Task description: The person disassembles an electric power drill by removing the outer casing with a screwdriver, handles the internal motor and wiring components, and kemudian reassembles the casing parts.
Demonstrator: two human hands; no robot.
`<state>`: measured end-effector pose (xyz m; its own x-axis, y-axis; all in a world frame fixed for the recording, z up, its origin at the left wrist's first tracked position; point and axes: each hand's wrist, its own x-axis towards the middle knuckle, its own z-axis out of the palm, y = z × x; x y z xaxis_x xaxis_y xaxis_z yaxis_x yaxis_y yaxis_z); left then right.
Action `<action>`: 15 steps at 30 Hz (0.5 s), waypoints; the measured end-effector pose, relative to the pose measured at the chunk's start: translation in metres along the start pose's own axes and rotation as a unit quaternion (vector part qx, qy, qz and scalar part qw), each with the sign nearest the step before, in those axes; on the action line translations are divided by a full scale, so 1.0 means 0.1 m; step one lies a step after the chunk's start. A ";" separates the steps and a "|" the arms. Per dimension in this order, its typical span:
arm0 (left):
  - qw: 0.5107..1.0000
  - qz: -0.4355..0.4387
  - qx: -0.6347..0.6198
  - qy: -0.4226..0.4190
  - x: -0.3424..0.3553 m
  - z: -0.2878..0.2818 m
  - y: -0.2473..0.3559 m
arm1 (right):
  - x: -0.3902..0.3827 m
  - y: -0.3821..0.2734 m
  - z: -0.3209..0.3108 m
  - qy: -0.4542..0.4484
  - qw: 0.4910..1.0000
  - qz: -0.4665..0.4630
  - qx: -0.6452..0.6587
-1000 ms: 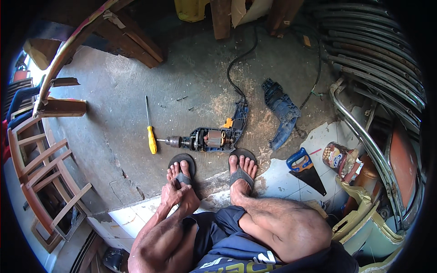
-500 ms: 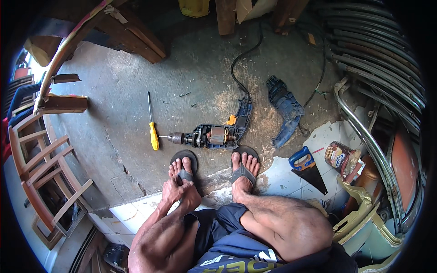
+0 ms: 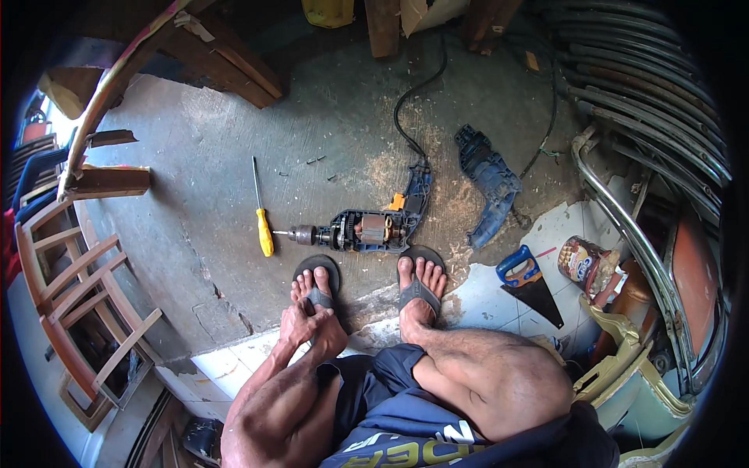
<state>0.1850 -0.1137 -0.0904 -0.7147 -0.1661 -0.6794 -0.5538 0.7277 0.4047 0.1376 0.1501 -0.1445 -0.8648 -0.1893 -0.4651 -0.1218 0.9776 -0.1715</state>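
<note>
The left hand [image 3: 302, 324], alone in view, touched the left foot [image 3: 321, 278] on the near side of the opened drill [image 3: 373, 228], which lay crosswise; whether its grip was closed was unclear.

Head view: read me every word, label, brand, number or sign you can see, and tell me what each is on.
Navy garment: large white and yellow-green letters, partly hidden; wording withheld.
Round brown tub: printed label with pale lettering; wording withheld.
Opened blue drill: any marking is too small to make out.
Handsaw and yellow screwdriver: no lettering I can make out.
</note>
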 end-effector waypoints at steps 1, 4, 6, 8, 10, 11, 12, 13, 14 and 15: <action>1.000 0.003 0.000 -0.003 -0.01 0.01 0.01 | -0.02 0.00 -0.01 0.028 0.997 0.022 0.064; 1.000 0.005 -0.001 -0.009 0.05 0.06 0.03 | 0.04 0.07 -0.02 -0.043 0.999 0.027 -0.010; 1.000 0.004 0.003 -0.009 0.06 0.08 0.00 | 0.03 0.05 0.00 -0.035 0.999 0.022 0.008; 1.000 -0.011 0.008 -0.006 -0.02 0.08 -0.08 | 0.00 0.02 -0.07 -0.046 0.999 -0.014 -0.011; 1.000 -0.012 0.011 -0.002 0.00 0.08 -0.13 | 0.00 0.01 -0.10 -0.044 0.999 -0.020 -0.009; 1.000 -0.007 0.011 -0.003 0.01 0.09 -0.13 | 0.00 0.03 -0.09 -0.038 0.999 -0.021 -0.007; 1.000 -0.003 0.012 -0.004 0.02 0.11 -0.14 | 0.00 0.05 -0.09 -0.037 0.999 -0.019 -0.019; 1.000 0.003 0.013 -0.005 0.04 0.13 -0.13 | 0.00 0.08 -0.09 -0.034 0.999 -0.015 -0.020; 1.000 0.009 0.011 -0.006 0.05 0.16 -0.11 | 0.01 0.12 -0.10 -0.035 0.999 -0.002 -0.017; 1.000 0.003 0.017 -0.005 -0.01 0.19 -0.16 | 0.02 0.07 -0.10 -0.040 0.999 0.001 -0.008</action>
<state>0.2031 -0.1126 -0.1081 -0.7136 -0.1555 -0.6831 -0.5352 0.7502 0.3883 0.1302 0.1579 -0.1385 -0.8236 -0.1931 -0.5332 -0.1283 0.9793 -0.1565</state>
